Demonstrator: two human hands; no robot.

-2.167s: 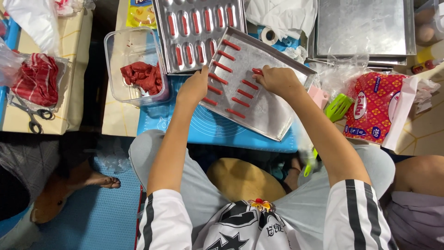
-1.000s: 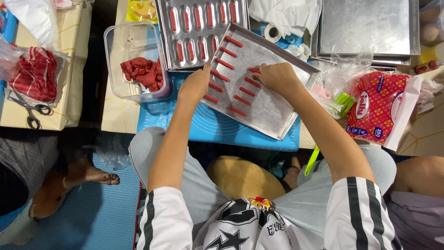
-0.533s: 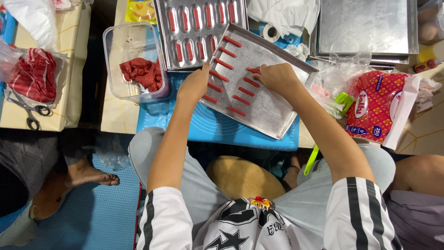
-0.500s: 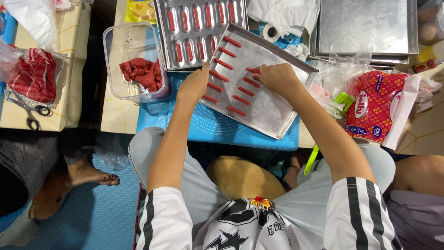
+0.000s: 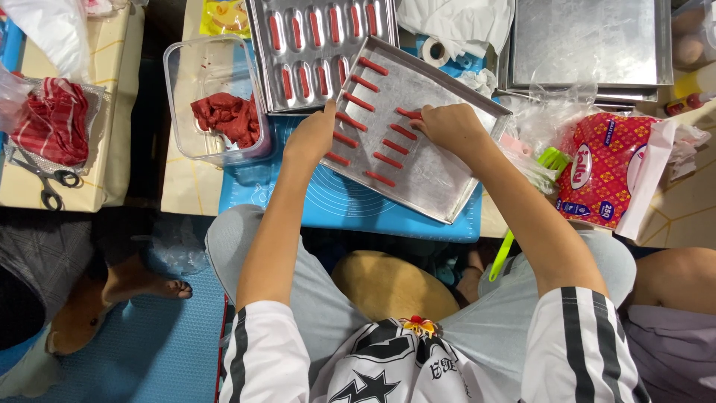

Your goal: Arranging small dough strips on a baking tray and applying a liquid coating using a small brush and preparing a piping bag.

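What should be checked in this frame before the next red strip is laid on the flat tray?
1. Flat metal tray rests on the blue mat, tilted askew: ok.
2. Left hand steadies the tray's near-left edge: ok.
3. Right hand has its fingers on a red strip: ok.
4. Laid strips sit apart in two rows: ok.
5. Bare tray space remains on the right: ok.
6. Whether the strip under the fingers is fully flat: cannot tell.

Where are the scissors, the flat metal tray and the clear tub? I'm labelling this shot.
scissors [image 5: 46, 183], head view, on the handles.
flat metal tray [image 5: 440, 183], head view, on bare metal.
clear tub [image 5: 183, 101], head view, on its bare floor.
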